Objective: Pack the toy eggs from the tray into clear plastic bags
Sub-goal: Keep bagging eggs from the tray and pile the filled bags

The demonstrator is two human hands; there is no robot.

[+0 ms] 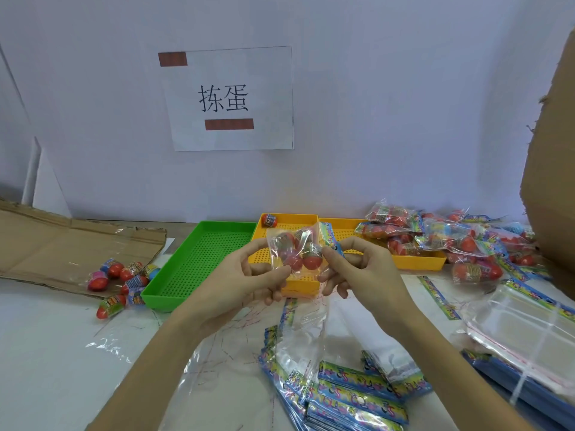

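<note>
Room: pale wall behind the yellow tray, bearing a paper sign; cardboard at both edges.
Desk: white desk carries the yellow tray; a green tray touches its left side, packed bags are heaped to its right, empty bags lie nearer the person, loose toy eggs lie left of the green tray.
Step in hand: a clear bag holding red eggs is held above the yellow tray.
Grip: left hand pinches the bag's left edge; right hand pinches its printed header end.
Next move: probably folding and sealing the flap, with the eggs kept inside.
</note>
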